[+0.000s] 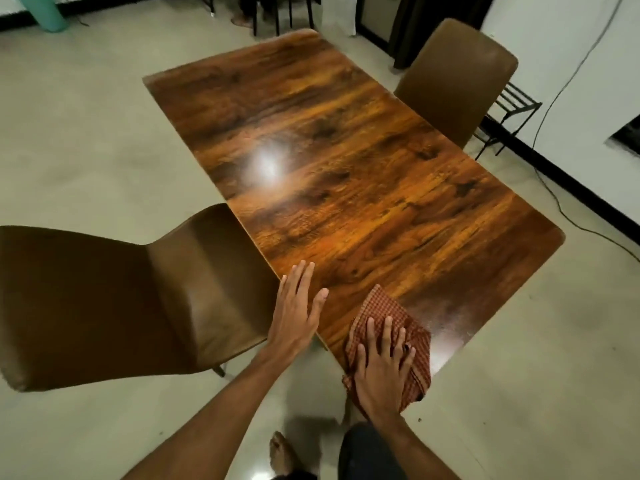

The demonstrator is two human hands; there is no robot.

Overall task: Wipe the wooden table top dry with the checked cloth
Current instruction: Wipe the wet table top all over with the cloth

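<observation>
No labels: checked cloth (389,344), table (346,174).

A home dining room; wooden table (346,174), brown chairs (114,299), tiled floor (69,133).

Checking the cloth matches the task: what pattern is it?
Small red-and-tan checks on the cloth, seen in the head view.

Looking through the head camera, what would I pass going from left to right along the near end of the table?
Near brown chair → left hand, flat at the table's edge → right hand, pressing the checked cloth → bare near-right corner of the wooden table top.
</observation>
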